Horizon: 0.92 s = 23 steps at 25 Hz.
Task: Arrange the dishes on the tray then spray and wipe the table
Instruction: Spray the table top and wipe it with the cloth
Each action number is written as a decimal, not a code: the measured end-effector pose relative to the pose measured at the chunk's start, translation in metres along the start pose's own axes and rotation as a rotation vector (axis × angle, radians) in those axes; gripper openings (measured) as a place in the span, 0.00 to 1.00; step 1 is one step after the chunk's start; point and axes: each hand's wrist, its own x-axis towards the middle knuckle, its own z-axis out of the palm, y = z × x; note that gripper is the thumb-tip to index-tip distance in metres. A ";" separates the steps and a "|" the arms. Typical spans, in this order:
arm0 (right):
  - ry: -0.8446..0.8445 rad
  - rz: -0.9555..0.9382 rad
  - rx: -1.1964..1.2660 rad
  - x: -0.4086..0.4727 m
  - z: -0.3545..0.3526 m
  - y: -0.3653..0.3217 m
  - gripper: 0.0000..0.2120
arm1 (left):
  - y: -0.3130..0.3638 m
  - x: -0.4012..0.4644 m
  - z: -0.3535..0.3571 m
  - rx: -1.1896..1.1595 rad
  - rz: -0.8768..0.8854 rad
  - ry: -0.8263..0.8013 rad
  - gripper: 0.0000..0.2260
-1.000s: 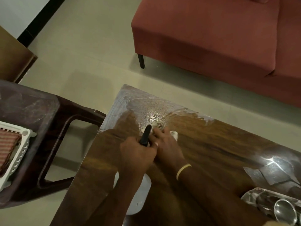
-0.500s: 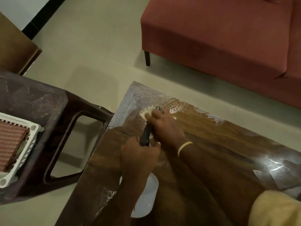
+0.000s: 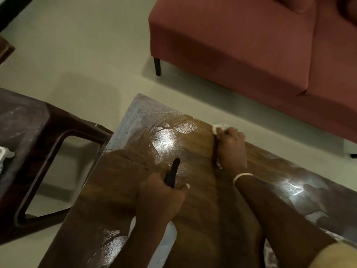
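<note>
A glossy brown wooden table fills the lower half of the view, with a wet, shiny patch near its far left corner. My left hand grips a spray bottle by its black nozzle and trigger; the white body hangs below my wrist, mostly hidden. My right hand presses a white cloth flat against the table at its far edge. Only the cloth's corners show around my fingers. The tray and dishes are out of view.
A dark brown plastic chair stands close to the table's left side, with a white basket edge on its seat. A red sofa stands beyond the table across pale floor.
My right hand has slid the cloth from the far left corner to the right along the far edge. The left hand with the bottle stayed about where it was. The view shifted.
</note>
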 end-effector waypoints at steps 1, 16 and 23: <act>0.033 0.203 0.037 -0.003 0.000 0.023 0.20 | 0.003 -0.002 0.002 0.023 0.011 0.006 0.17; 0.024 0.276 0.131 -0.068 0.005 -0.011 0.21 | 0.021 -0.031 0.007 0.065 0.078 0.052 0.14; -0.120 -0.864 0.103 -0.045 0.005 -0.086 0.16 | -0.015 -0.011 -0.034 -0.143 -0.171 0.129 0.10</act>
